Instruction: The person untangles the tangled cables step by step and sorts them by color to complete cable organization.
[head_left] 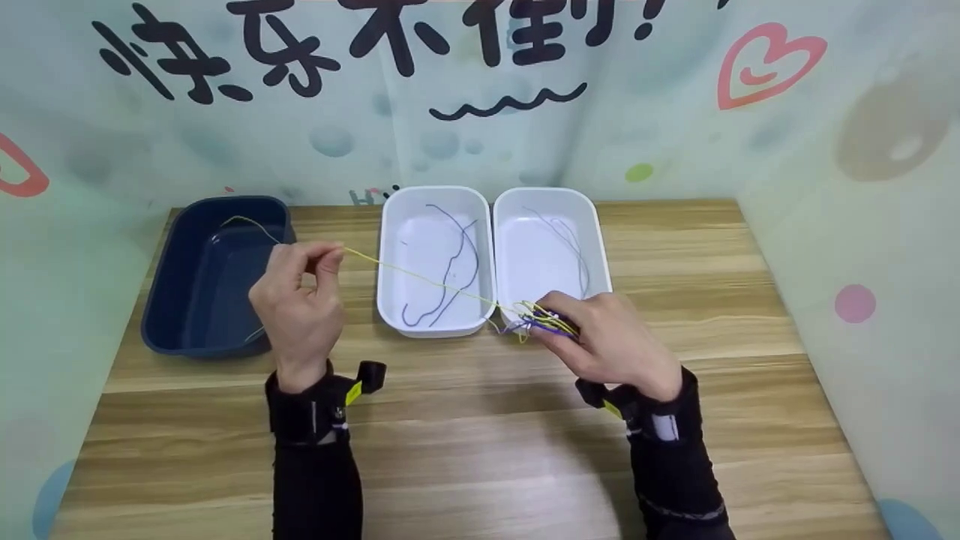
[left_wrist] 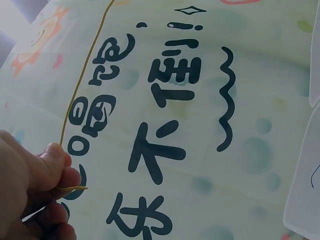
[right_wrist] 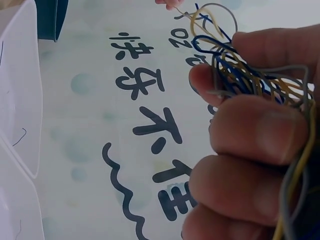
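Note:
My left hand [head_left: 296, 300] pinches the end of a yellow string [head_left: 409, 273] between thumb and forefinger, beside the navy tray's right edge. In the left wrist view a short tail of string [left_wrist: 75, 188] pokes out from under the fingers. The string runs taut across the middle tray to a tangled bundle of yellow, blue and grey strings [head_left: 551, 321]. My right hand [head_left: 611, 337] grips that bundle at the front of the right tray. Loops of it [right_wrist: 240, 75] stick out between thumb and fingers in the right wrist view; the palm side is hidden.
The navy tray [head_left: 154, 300] at left has yellow string [head_left: 247, 220] in it. A white tray [head_left: 384, 277] in the middle holds dark blue strings [head_left: 475, 255]. Touching it is another white tray [head_left: 602, 259] with pale grey strings [head_left: 577, 247]. A printed cloth [head_left: 480, 150] hangs behind the wooden table [head_left: 480, 435].

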